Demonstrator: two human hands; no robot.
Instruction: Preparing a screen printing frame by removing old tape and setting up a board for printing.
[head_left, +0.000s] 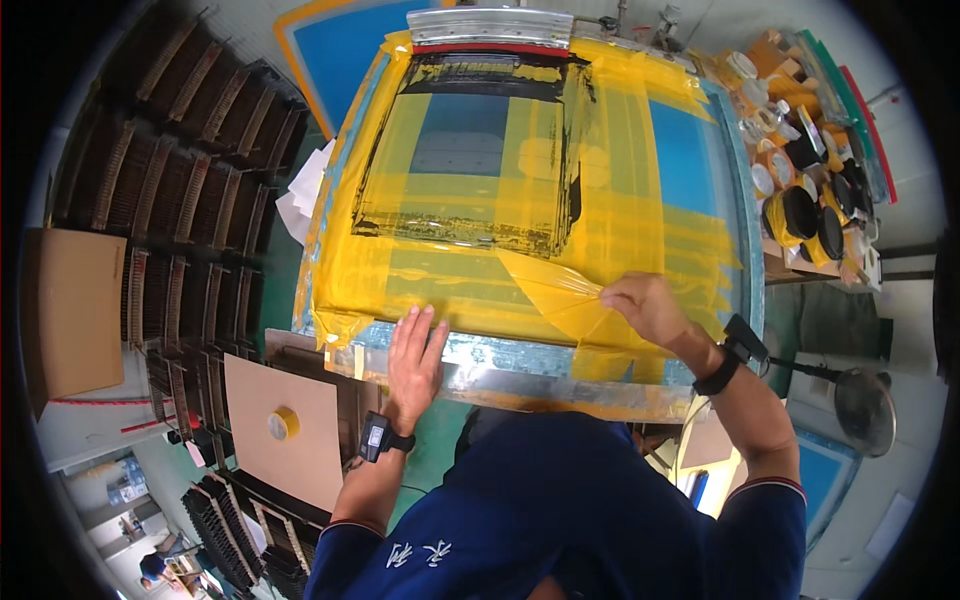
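Note:
A large screen-printing frame (520,362) lies before me, its mesh mostly covered with yellow see-through tape. Pinched in my right hand (648,310) is a strip of yellow tape (550,285), lifted off the surface and fanned out in creases. Its left end narrows to a point beside the ink-smeared rectangle. My left hand (415,355) rests flat across the near metal edge of the frame, fingers stretched out and holding nothing. Black ink (575,195) borders a rectangular patch in the left half of the screen. Bare blue mesh (686,160) shows at the right.
A metal squeegee holder (490,28) with a red lower edge spans the frame's far side. Ink tubs and jars (790,215) crowd a stand at right. Drying racks (180,170) fill the left. A tape roll (283,423) sits on a brown board (300,465).

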